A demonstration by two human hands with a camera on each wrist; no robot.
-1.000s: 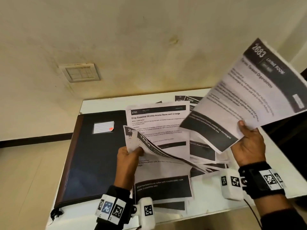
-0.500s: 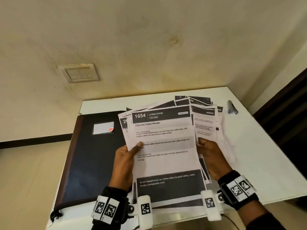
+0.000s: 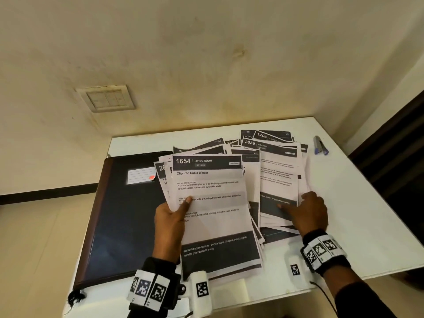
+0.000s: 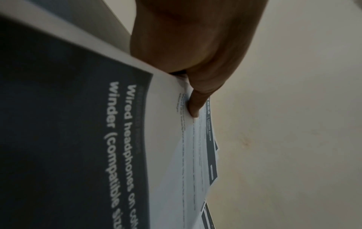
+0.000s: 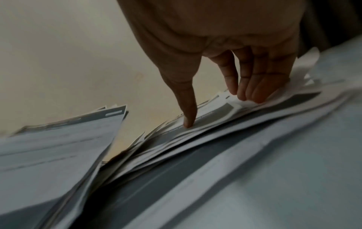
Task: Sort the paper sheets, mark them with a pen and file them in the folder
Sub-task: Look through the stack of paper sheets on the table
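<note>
Sheets are thin printer paper: light, floppy, slick on each other, easy to crease or fan out. Left hand lower centre of frame clamps the sorted bundle at its left edge, thumb on top over the print, fingers hidden beneath; top sheet reads 1654 Living Room. Bundle sags toward its free right side, judging by the wrist view, so a mid-edge pinch looks about right; a corner grip would likely let sheets slide. Right hand right of centre is spread flat, thumb and fingertips pressing the loose pile on the worktop, gripping nothing. Pile is splayed, edges staggered; top sheet 2639 Kitchen. Best take looks like: press with a fingertip, slide one sheet off the near edge, then pinch it. Lifting by a corner risks dragging neighbours along. Folder lies closed at left, stiff cover, partly under the bundle's top left corner. Pen far right near the wall, untouched
</note>
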